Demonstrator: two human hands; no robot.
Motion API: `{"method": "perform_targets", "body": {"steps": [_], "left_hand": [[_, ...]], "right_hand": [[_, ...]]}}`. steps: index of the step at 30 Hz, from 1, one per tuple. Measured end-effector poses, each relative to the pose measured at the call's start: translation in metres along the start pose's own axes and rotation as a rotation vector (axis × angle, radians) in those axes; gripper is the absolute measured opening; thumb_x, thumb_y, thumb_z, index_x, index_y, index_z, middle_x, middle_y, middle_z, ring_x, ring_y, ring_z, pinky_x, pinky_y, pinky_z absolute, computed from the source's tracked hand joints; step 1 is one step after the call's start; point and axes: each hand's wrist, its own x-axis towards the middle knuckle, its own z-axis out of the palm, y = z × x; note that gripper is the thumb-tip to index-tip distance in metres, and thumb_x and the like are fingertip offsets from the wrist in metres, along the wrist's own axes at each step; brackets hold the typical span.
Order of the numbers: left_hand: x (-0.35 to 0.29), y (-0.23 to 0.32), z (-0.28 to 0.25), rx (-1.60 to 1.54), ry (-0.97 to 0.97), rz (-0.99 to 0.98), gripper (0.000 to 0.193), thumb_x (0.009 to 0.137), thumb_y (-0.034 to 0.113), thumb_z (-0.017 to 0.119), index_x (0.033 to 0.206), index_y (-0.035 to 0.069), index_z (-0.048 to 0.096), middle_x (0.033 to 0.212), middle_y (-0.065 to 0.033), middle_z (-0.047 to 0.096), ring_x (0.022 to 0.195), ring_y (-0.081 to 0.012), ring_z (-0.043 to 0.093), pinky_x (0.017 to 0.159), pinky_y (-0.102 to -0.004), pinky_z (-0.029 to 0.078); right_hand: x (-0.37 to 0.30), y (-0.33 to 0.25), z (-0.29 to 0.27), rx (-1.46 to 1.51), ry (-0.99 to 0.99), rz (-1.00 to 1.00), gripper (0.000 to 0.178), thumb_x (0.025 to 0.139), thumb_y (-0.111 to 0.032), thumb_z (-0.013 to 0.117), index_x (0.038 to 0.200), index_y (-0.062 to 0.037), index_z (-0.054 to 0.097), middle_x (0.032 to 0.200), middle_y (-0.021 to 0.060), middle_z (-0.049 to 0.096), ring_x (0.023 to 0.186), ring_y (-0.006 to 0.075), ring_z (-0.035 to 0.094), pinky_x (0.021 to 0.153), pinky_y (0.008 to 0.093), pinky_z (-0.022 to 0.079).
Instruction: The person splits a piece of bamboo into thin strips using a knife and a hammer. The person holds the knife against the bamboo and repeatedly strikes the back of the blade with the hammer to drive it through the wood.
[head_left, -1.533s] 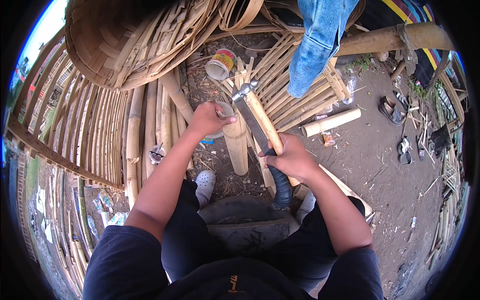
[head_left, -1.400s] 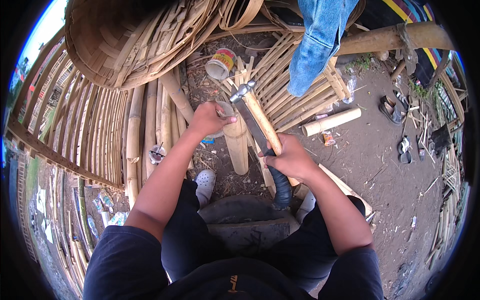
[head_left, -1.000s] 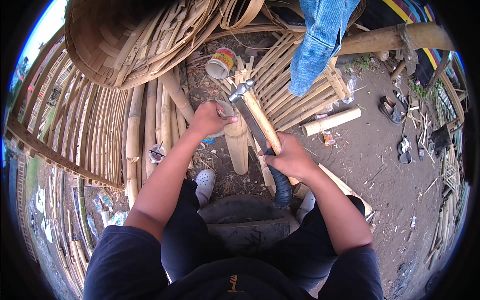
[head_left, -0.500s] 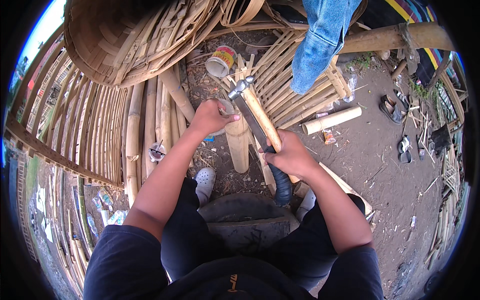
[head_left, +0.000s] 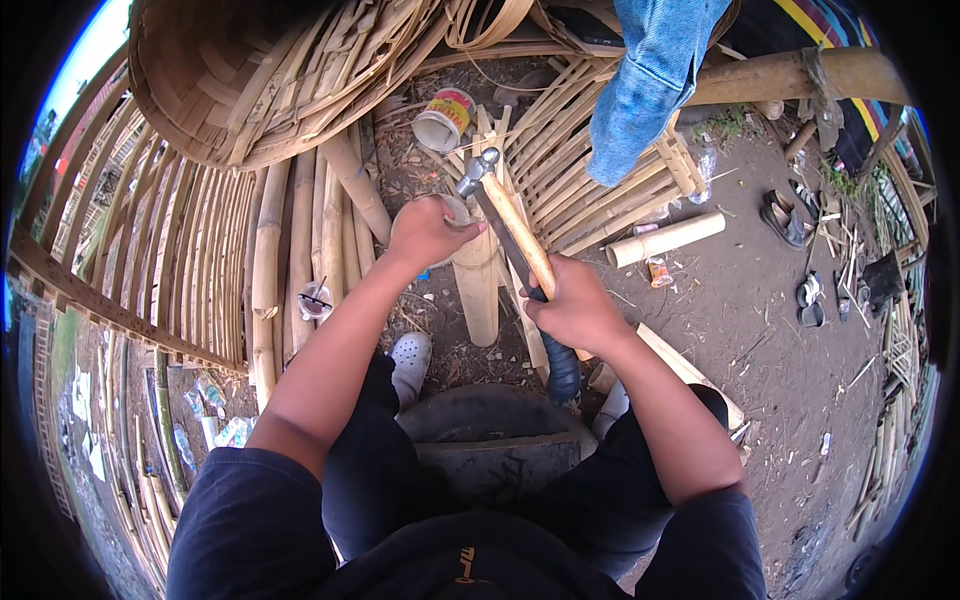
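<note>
My right hand (head_left: 572,305) is closed around a hammer (head_left: 520,225) with a pale wooden handle and a metal head. The same grip holds a long dark blade (head_left: 505,230), a machete by its look, whose black-wrapped handle (head_left: 563,362) points down towards me. The hammer head lies near the blade's far end. My left hand (head_left: 428,238) is closed, thumb forward, at a pale rounded thing (head_left: 456,209) that it mostly covers; I cannot tell what it is. Just beside and below the left hand stands a split bamboo piece (head_left: 475,295).
Bamboo slats (head_left: 590,170) fan out ahead, with a tub (head_left: 443,120) beside them. A bamboo tube (head_left: 665,240) and sandals (head_left: 783,218) lie right. Left are bamboo poles (head_left: 300,250) and a plastic cup (head_left: 315,301). Denim cloth (head_left: 640,90) and a woven basket (head_left: 270,80) are above.
My left hand has shifted slightly right and turned, covering more of the pale rounded thing. The hammer and blade have moved very little in my right hand.
</note>
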Motion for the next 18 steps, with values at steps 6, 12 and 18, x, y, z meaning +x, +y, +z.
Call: {"method": "perform_targets", "body": {"steps": [6, 12, 18], "left_hand": [[0.0, -0.002, 0.006, -0.008, 0.079, 0.074, 0.058, 0.065, 0.049, 0.08, 0.074, -0.005, 0.064, 0.067, -0.0213, 0.063, 0.067, -0.0324, 0.065, 0.065, -0.038, 0.052], [-0.003, -0.002, 0.001, -0.014, 0.023, 0.116, 0.052, 0.069, 0.041, 0.081, 0.071, -0.006, 0.059, 0.063, -0.0199, 0.062, 0.062, -0.0314, 0.064, 0.058, -0.0381, 0.049], [-0.009, -0.008, -0.002, -0.079, -0.001, 0.089, 0.05, 0.075, 0.039, 0.078, 0.072, -0.006, 0.057, 0.059, -0.0167, 0.061, 0.061, -0.0277, 0.065, 0.055, -0.0386, 0.047]], "right_hand": [[0.005, 0.001, 0.001, -0.182, 0.026, -0.064, 0.021, 0.069, -0.004, 0.066, 0.087, 0.0013, 0.056, 0.074, 0.0186, 0.061, 0.068, 0.0295, 0.063, 0.065, 0.0369, 0.049], [0.004, -0.002, -0.004, -0.238, -0.027, -0.103, 0.018, 0.069, -0.004, 0.065, 0.084, 0.0013, 0.059, 0.075, 0.0202, 0.062, 0.075, 0.0354, 0.064, 0.07, 0.0396, 0.049], [0.0, -0.013, -0.004, -0.187, -0.074, -0.069, 0.019, 0.069, -0.006, 0.068, 0.085, 0.001, 0.059, 0.077, 0.0198, 0.063, 0.076, 0.0344, 0.063, 0.071, 0.0389, 0.049]]}}
